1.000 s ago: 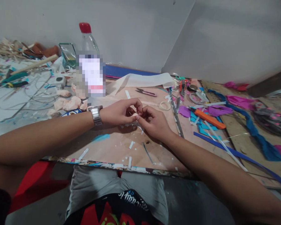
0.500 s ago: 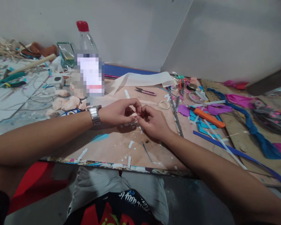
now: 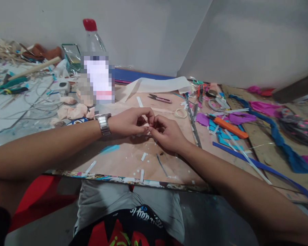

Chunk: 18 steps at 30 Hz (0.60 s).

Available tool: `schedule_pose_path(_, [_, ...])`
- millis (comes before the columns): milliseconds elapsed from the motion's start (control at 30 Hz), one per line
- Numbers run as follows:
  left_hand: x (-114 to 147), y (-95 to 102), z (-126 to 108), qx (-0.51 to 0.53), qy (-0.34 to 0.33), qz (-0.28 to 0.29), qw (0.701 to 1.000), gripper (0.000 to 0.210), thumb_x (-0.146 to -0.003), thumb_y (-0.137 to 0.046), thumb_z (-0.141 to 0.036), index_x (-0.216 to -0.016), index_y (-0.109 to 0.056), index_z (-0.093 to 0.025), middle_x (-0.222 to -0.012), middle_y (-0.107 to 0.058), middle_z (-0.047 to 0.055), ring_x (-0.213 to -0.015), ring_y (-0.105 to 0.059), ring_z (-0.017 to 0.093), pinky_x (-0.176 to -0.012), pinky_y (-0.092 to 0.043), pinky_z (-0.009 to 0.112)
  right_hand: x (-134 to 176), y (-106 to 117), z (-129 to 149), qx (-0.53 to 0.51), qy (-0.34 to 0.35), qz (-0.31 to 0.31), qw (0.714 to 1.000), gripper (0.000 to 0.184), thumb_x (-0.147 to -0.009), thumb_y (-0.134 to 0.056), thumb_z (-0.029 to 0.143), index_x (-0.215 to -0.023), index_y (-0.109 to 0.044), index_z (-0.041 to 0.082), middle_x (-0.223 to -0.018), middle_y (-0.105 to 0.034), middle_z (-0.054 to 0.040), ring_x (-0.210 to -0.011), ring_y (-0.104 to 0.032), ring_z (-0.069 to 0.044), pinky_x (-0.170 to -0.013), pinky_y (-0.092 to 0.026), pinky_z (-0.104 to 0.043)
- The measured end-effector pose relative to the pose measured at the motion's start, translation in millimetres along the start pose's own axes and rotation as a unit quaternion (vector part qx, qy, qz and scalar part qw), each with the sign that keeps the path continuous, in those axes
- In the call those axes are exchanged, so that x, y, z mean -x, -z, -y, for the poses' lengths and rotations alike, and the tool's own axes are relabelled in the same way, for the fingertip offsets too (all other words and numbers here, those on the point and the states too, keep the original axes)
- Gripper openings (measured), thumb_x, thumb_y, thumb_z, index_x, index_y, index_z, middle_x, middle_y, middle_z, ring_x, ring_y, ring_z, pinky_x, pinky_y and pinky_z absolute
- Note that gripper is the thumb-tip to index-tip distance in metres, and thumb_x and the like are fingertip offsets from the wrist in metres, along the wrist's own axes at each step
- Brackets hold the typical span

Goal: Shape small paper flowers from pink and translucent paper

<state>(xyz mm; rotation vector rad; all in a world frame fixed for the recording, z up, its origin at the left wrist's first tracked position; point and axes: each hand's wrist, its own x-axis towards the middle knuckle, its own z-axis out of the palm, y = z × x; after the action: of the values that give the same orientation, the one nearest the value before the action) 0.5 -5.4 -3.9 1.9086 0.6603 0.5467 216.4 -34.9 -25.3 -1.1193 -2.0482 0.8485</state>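
1. Grey walls (image 3: 149, 37) meet in a corner behind a crowded desk (image 3: 128, 160), its brown surface scattered with short white strips (image 3: 143, 156) and flecks of white.
2. Left forearm (image 3: 48, 145) crosses low from the left edge and angles up over the desk, a metal-banded wristwatch (image 3: 104, 124) at the wrist; the right forearm (image 3: 228, 174), bare, slants in from the lower right corner.
3. Left hand (image 3: 127, 122) lies on its side, back toward the camera, index finger arched high and thumb stretched nearly flat beneath it.
4. Right hand (image 3: 168, 135) faces it from the opposite side, index finger bent and thumb pointing up and to the left.
5. Fingers of both hands are clamped on a small pale piece (image 3: 146, 125), which sits between the two thumb tips over the middle of the desk; its full shape is hidden by the grip.
6. Beyond the hands lie small snips (image 3: 159, 98) and a ring of tape (image 3: 180, 113), with a long white sheet (image 3: 159, 85) farther back.
7. Crumpled pale lumps (image 3: 75, 111) sit near the watch; across the desk, an orange cutter (image 3: 230, 127) rests among blue scraps (image 3: 222, 138).
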Motion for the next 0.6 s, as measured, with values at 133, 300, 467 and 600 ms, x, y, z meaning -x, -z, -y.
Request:
schedule_pose_path(133, [-0.1, 0.5, 0.1, -0.015, 0.004, 0.002, 1.000, 0.017, -0.086, -0.069, -0.019, -0.097, -0.056, -0.018, -0.084, -0.070, 0.001, -0.069, -0.064, 0.010, -0.062, -0.047, 0.022, 0.5, -0.5, -3.0, 0.013, 0.011, 0.019, 1.000, 0.016, -0.092, -0.064, 0.034, -0.085, -0.058, 0.020, -0.074, -0.063, 0.0011, -0.065, -0.053, -0.013, -0.061, -0.040, -0.026])
schedule_pose_path(300, [-0.1, 1.4, 1.2, -0.047, 0.009, 0.007, 0.999, 0.017, -0.082, -0.066, -0.016, -0.095, -0.055, -0.019, -0.084, -0.067, 0.000, -0.072, -0.061, 0.011, -0.065, -0.047, 0.024, 0.9, -0.6, -5.0, 0.035, 0.023, 0.039, 0.998, 0.015, -0.093, -0.062, 0.032, -0.087, -0.061, 0.019, -0.075, -0.066, -0.0005, -0.066, -0.056, -0.014, -0.063, -0.041, -0.027])
schedule_pose_path(467, [0.0, 0.7, 1.4, -0.044, 0.008, 0.010, 0.999, 0.017, -0.082, -0.066, -0.016, -0.094, -0.055, -0.019, -0.085, -0.066, -0.001, -0.071, -0.059, 0.010, -0.066, -0.047, 0.025, 1.1, -0.5, -4.2, 0.040, 0.026, 0.044, 0.998, 0.015, -0.093, -0.061, 0.032, -0.086, -0.061, 0.019, -0.075, -0.066, -0.0005, -0.064, -0.055, -0.014, -0.061, -0.041, -0.027])
schedule_pose_path(600, [0.3, 0.3, 1.2, -0.062, 0.002, 0.002, 0.998, 0.017, -0.081, -0.066, -0.017, -0.094, -0.056, -0.019, -0.086, -0.066, -0.001, -0.071, -0.058, 0.011, -0.066, -0.045, 0.025, 0.9, 0.5, -2.5, 0.043, 0.027, 0.049, 0.998, 0.013, -0.093, -0.061, 0.030, -0.086, -0.061, 0.019, -0.075, -0.066, -0.0005, -0.065, -0.055, -0.013, -0.062, -0.041, -0.027])
